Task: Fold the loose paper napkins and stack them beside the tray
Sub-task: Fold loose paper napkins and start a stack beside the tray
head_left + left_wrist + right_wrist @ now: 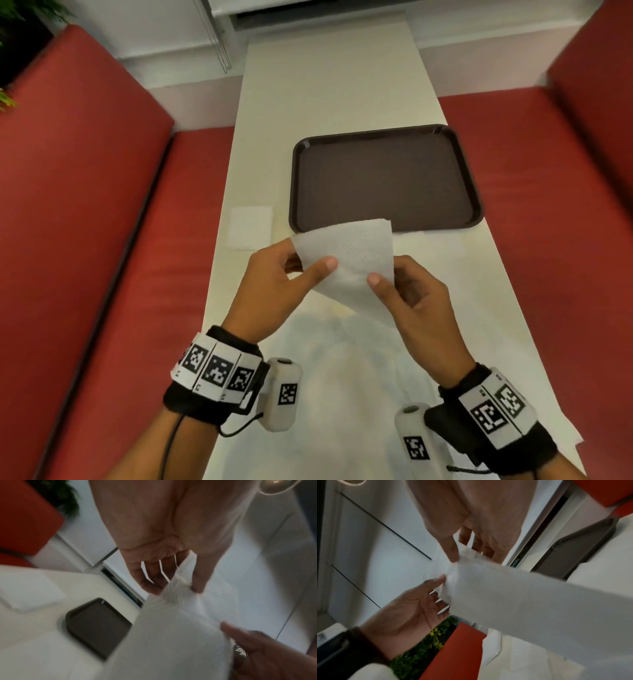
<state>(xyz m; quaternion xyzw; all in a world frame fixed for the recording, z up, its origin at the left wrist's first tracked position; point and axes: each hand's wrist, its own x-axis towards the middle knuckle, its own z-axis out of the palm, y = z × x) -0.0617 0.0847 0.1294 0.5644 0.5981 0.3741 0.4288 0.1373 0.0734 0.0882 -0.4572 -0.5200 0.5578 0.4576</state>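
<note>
A white paper napkin is held up in the air above the near end of the table, just in front of the brown tray. My left hand pinches its left edge between thumb and fingers, and my right hand pinches its right edge. The napkin hangs below the left thumb in the left wrist view and drapes across the right wrist view as a wide sheet. A folded napkin lies flat to the left of the tray. More loose napkins lie spread on the table under my hands.
The narrow white table runs away from me between two red bench seats. A white wall with a window sill closes the far end. A green plant shows at the top left corner.
</note>
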